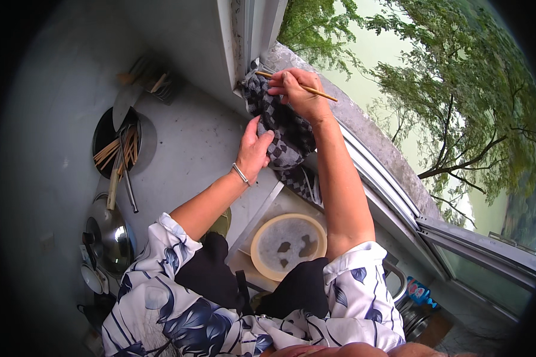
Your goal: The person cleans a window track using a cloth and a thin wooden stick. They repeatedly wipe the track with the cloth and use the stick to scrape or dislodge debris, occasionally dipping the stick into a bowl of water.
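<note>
My right hand (300, 91) grips a thin wooden stick (324, 93), which looks like a chopstick. The stick's far tip reaches the corner of the sliding-window track, at the upper edge of a checkered grey and black cloth (283, 151). My left hand (253, 149) pinches that cloth from the left side, thumb on top. Bunched along the sill, the cloth drapes down towards the sink edge. Below it, a round basin (253, 245) with a pale rim holds cloudy liquid with dark patches on its surface.
On the left counter, a metal pot (148, 143) holds chopsticks (109, 153) and long utensils. A metal lid or pan (116, 236) sits nearer me. Beyond the aluminium window track (375, 163) is a concrete ledge (384, 147). A blue bottle (419, 292) stands at lower right.
</note>
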